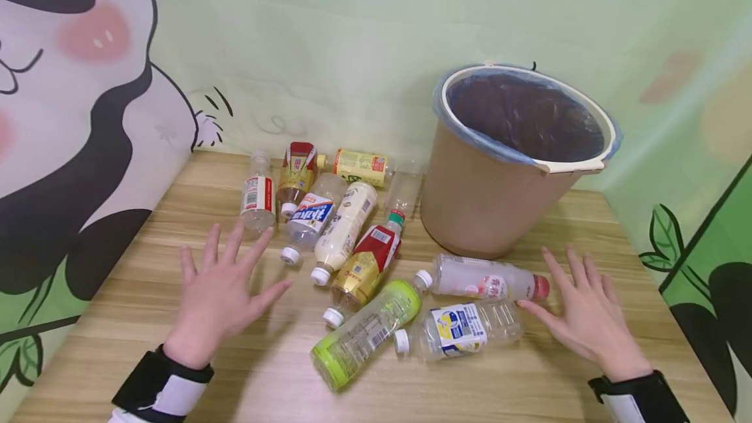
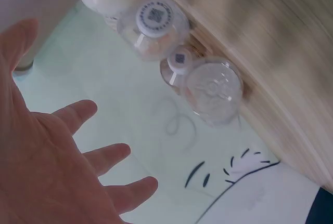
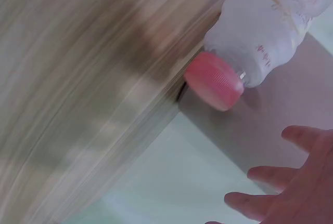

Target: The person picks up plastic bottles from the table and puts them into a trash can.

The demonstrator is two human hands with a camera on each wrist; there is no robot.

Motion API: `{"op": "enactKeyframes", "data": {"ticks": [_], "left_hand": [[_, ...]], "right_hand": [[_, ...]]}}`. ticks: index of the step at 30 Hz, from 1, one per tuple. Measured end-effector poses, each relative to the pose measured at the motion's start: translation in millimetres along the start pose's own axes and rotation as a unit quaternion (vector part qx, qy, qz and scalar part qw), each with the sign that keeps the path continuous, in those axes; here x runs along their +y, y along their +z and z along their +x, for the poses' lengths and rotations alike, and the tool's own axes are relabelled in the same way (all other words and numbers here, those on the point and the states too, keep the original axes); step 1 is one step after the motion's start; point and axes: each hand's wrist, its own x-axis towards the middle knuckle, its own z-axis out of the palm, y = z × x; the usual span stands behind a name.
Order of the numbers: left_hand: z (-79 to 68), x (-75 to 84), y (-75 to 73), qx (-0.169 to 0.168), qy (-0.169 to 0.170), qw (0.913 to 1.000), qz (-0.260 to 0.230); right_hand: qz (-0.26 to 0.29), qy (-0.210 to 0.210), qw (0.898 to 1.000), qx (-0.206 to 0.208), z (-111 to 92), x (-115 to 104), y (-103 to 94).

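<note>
Palm down and fingers spread, my left hand [image 1: 220,296] hovers over the table's left side, holding nothing. Nearest to it lies a clear bottle with a red and white label [image 1: 258,194]. My right hand [image 1: 590,312], also spread and holding nothing, is at the right, beside the red-capped bottle [image 1: 490,278] and the clear bottle with a blue and yellow label [image 1: 461,330]. Between the hands lie a green-labelled bottle [image 1: 367,335], a red and gold bottle [image 1: 364,269], a cream bottle [image 1: 344,230] and a bottle with a blue and white label [image 1: 311,214].
A beige bin [image 1: 482,194] lined with a blue bag [image 1: 523,116] stands at the back right. Behind the front bottles lie a yellow bottle [image 1: 361,167], a brown and red bottle [image 1: 298,172] and a clear one [image 1: 404,189]. A panda-printed cloth [image 1: 305,44] hangs behind the wooden table [image 1: 270,371].
</note>
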Motion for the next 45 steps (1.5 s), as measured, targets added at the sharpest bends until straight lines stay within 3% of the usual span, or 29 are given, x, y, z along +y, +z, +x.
{"op": "enactKeyframes", "data": {"ticks": [9,15,20,25,28,35,45], "left_hand": [[6.5,22.3,8.1,-0.002,0.063,0.9980,0.011],[9.9,45.4,12.5,-0.004,0.133,0.9909,0.018],[12.2,65.2,15.0,0.000,0.206,0.9786,0.005],[12.9,81.8,20.3,-0.006,0.286,0.9582,-0.009],[12.2,90.1,22.3,-0.020,0.317,0.9480,-0.022],[10.2,101.4,26.0,-0.027,0.349,0.9351,-0.054],[10.4,104.8,26.7,-0.041,0.332,0.9366,-0.104]], "right_hand": [[0.012,-0.092,0.996,0.005,7,-26,0.7],[0.045,-0.199,0.979,0.020,11,-48,6.8],[0.076,-0.273,0.959,0.013,12,-66,14.5],[0.098,-0.310,0.946,-0.016,12,-78,23.0],[0.098,-0.324,0.940,-0.035,12,-81,28.0],[0.082,-0.335,0.936,-0.066,5,-82,34.2],[0.092,-0.323,0.940,-0.060,-3,-81,29.0]]}}
